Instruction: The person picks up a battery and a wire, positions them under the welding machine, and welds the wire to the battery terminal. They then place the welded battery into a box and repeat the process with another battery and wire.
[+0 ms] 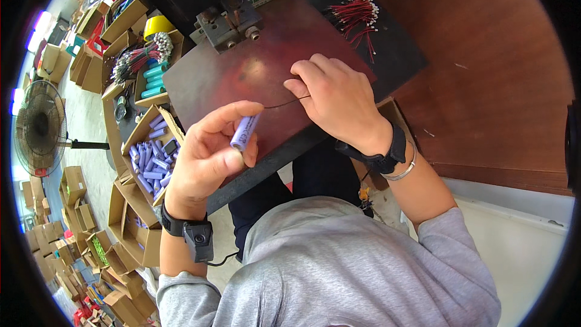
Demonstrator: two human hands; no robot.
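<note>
1. Surrounding the dark counter [396,63] is a room with a pale floor [85,109] and, beyond the left edge, a standing fan [39,127] among stacked cardboard boxes. A brown panel [484,72] borders the right side.
2. A reddish-grey plate [200,88] covers much of the counter, reaching close to the front edge; judged a working area within easy reach.
3. Just off the left edge, an open carton [171,122] contains loose purple cells [151,163]; this placement suits the left hand.
4. Near the far edge, left of centre, sits a metal fixture [229,27], leaving the front of the plate accessible.
5. Bundled red wires [357,12] lie toward the far right corner, presumably so grouped for the right hand.
6. Both hands are apart, above the front part of the plate. The left hand [209,145] clamps one purple cell [245,132] by its sides, tilted, index finger at its upper end. The right hand [339,97] is curled; its grip cannot be confirmed.
7. A thin dark wire [284,105] spans from the cell's upper end to the right hand.
</note>
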